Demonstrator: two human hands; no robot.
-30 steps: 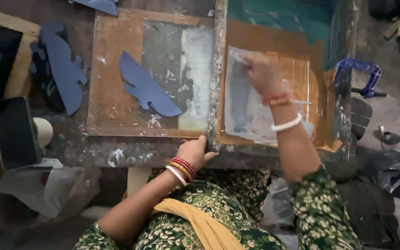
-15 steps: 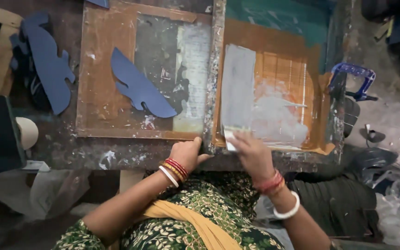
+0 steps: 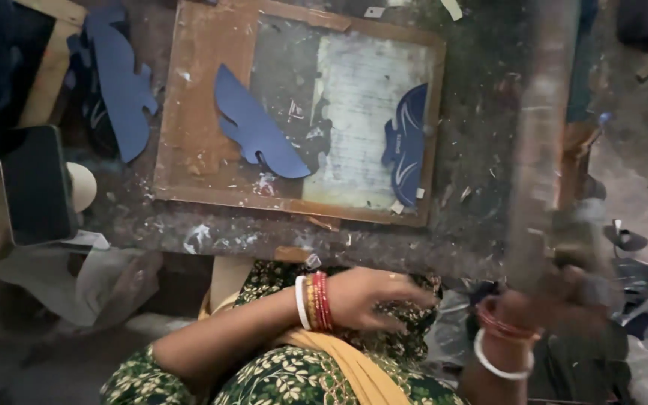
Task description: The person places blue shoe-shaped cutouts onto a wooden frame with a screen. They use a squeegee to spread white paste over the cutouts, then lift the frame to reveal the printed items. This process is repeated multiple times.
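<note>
My right hand (image 3: 564,289) grips the near end of the screen frame (image 3: 541,142), which stands tilted up at the right of the table and looks blurred. My left hand (image 3: 373,296) hangs free above my lap, near the table edge (image 3: 264,236), with fingers loosely curled and holding nothing. On the wooden board (image 3: 189,135) lie two blue cut pieces, one (image 3: 253,127) at the left and a printed one (image 3: 408,142) at the right.
</note>
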